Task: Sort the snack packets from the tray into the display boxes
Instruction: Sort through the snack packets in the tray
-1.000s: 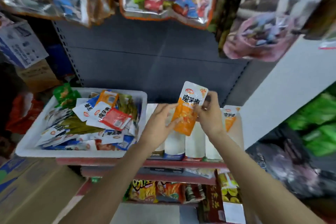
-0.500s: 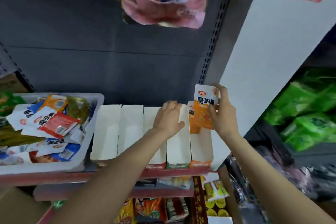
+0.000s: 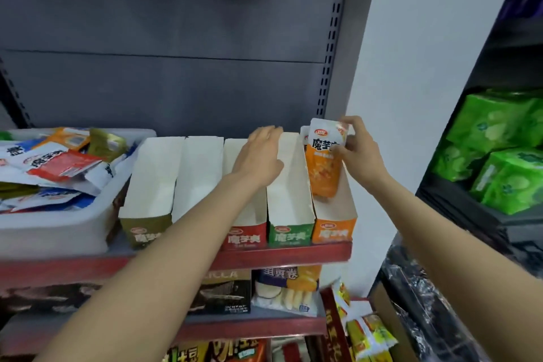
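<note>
- Fingers of right hand [image 3: 360, 153] curl round an orange snack packet [image 3: 323, 160], thumb on its front, other fingers behind the top edge; packet upright, tilted a bit, lower end down inside the orange-fronted display box [image 3: 335, 228] at far right of the row.
- 2nd packet [image 3: 303, 134] w/ white top just behind the held one, same box; mostly hidden.
- Left hand [image 3: 259, 157] flat, fingers straight & together, palm down, resting over the top of the red-fronted box [image 3: 247, 233] and the wall it shares w/ the green-fronted box [image 3: 290, 232]. Holds nothing.
- Row of boxes on a red-edged shelf [image 3: 279, 256], touching side by side: olive-fronted box [image 3: 145, 231] at left, one box whose front is hidden by left forearm, then red, green, orange. White insides; can't see any packets in the 1st four.
- White tray [image 3: 53, 232] left of the row, touching or just beside the olive box, heaped w/ mixed packets [image 3: 55, 164] – white/blue, red, orange, gold-green.
- Lower shelves: assorted snack bags [image 3: 286, 288], a dark wafer box [image 3: 223, 294].
- Right side: green packs [image 3: 496, 150] stacked on a dark rack.
</note>
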